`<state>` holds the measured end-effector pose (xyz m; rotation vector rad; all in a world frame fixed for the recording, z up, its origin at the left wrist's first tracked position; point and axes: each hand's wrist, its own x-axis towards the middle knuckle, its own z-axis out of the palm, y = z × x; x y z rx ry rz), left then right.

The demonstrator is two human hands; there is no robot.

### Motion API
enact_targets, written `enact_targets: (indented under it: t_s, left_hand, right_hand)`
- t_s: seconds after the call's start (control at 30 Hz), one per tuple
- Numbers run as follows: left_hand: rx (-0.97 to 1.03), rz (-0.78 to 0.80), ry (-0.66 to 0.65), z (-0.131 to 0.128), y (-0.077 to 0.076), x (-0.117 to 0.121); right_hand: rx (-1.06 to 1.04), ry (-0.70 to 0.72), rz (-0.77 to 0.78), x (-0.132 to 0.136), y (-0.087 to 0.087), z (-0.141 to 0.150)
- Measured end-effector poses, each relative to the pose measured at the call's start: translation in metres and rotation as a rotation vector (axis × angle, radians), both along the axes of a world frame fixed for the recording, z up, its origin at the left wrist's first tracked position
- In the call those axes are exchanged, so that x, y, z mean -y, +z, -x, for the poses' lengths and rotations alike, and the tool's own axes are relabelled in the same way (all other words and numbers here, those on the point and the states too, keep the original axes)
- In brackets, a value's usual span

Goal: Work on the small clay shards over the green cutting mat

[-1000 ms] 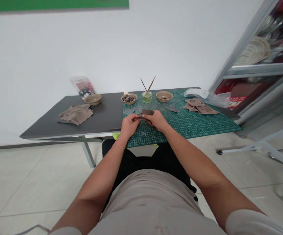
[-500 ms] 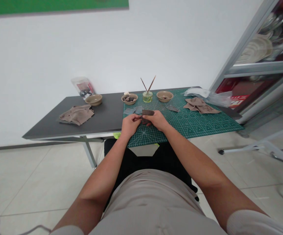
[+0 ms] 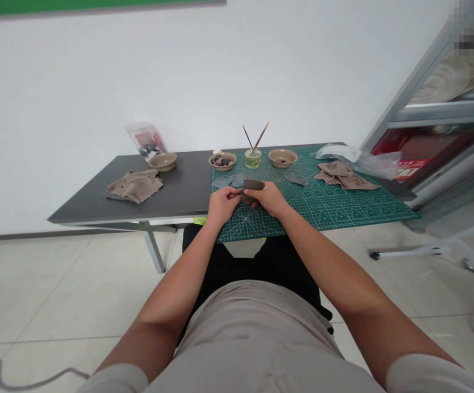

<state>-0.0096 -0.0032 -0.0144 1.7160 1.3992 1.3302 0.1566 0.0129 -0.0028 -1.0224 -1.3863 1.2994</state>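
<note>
You sit at a dark table (image 3: 179,199) with a green cutting mat (image 3: 343,213) on its right part, and your hands work together over the mat's near edge. Little has changed in the last second: your hands stay close together and the head view has only shifted slightly. The dark flat piece (image 3: 254,185) is still in your grip, just above your knuckles, and its far edge now shows more clearly.

Your right hand (image 3: 268,199) is closed around the piece from the right, and your left hand (image 3: 223,206) comes in from the left, its fingertips (image 3: 237,192) reaching the piece's left end. Both hands seem to pinch it, though your fingers hide the exact contact.

Just beyond the grip lie two grey sheets (image 3: 229,180), with another (image 3: 295,179) to the right. Further out stand a bowl of dark lumps (image 3: 222,161), a glass jar (image 3: 253,159) holding two sticks, and a second bowl (image 3: 282,158).
</note>
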Motion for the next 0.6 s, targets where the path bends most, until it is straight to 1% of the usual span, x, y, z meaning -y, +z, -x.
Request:
enact_targets:
  t_s: [0.13,0.23,0.33,0.5,0.6]
  left_hand:
    - [0.090,0.070,-0.040,0.0012,0.0029,-0.0023]
    - [0.149,0.087,-0.055,0.0015,0.0043,-0.0028]
    - [0.158,0.080,-0.037,0.0016,0.0048,-0.0017]
    - [0.139,0.081,-0.005,0.0011,0.0066,0.0006]
    - [0.106,0.080,-0.008,0.0008,0.0079,0.0013]
  right_hand:
    - [0.024,-0.070,-0.040,-0.0002,0.0004,0.0026]
    - [0.029,-0.108,-0.054,-0.0003,0.0007,0.0042]
    - [0.013,-0.087,-0.052,-0.0006,0.0013,0.0041]
    - [0.012,0.007,-0.060,-0.0013,0.0020,0.0016]
    - [0.024,-0.003,-0.078,-0.0018,0.0014,0.0018]
